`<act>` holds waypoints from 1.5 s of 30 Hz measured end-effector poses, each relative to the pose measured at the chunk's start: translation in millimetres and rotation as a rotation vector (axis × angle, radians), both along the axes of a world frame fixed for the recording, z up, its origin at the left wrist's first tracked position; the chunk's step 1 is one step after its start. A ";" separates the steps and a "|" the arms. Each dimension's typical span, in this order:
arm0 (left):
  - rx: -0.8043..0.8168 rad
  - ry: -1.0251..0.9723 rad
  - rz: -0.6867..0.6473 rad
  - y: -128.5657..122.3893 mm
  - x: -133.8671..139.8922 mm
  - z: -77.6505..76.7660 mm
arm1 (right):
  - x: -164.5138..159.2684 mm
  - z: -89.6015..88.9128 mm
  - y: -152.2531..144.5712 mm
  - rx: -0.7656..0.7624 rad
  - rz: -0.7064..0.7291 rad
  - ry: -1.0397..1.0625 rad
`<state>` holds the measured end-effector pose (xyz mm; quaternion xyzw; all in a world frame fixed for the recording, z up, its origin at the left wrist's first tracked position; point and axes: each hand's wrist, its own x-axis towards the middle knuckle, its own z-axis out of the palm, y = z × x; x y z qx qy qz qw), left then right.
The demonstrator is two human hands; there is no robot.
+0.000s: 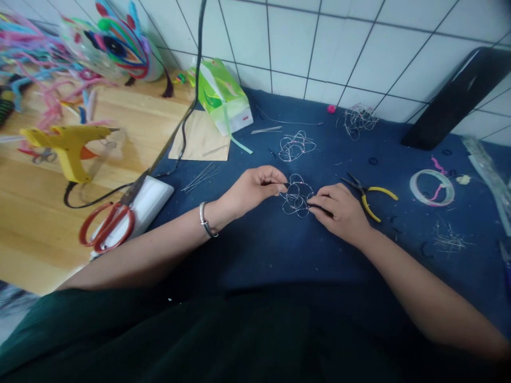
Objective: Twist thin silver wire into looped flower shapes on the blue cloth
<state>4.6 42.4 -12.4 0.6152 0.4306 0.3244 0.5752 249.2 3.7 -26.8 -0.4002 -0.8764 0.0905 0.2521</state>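
Between my two hands is a looped wire flower shape point(296, 198), its thin silvery loops dotted with small pink beads. My left hand point(261, 187), with a bangle at the wrist, pinches the left edge of the loops between thumb and forefinger. On the opposite side my right hand point(334, 207) closes its fingertips on the right edge. A second wire flower shape point(295, 146) lies on the dark blue cloth point(255, 250) just beyond my hands. Pliers with yellow handles point(371, 197) rest to the right of my right hand.
Red-handled scissors point(107, 226) lie over a white power strip point(154, 199) at left, near a yellow glue gun point(72, 149). A green tissue pack point(223, 98), tangled wire point(359, 121) and a leaning black phone point(459, 98) stand along the tiled wall. A coil point(412, 187) sits right.
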 end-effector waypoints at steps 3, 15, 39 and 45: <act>-0.019 -0.070 -0.005 -1.2 4.1 4.3 | 0.3 1.1 -0.3 0.021 -0.006 0.064; -0.021 -0.091 -0.144 1.4 23.8 16.3 | -0.6 20.5 -5.6 -0.307 -0.268 0.494; -0.081 -0.105 -0.226 0.6 34.1 8.6 | 6.8 14.6 -0.1 -0.865 -0.210 1.131; -0.140 -0.096 -0.183 2.0 33.3 4.7 | 8.3 11.3 3.0 -0.806 -0.233 1.167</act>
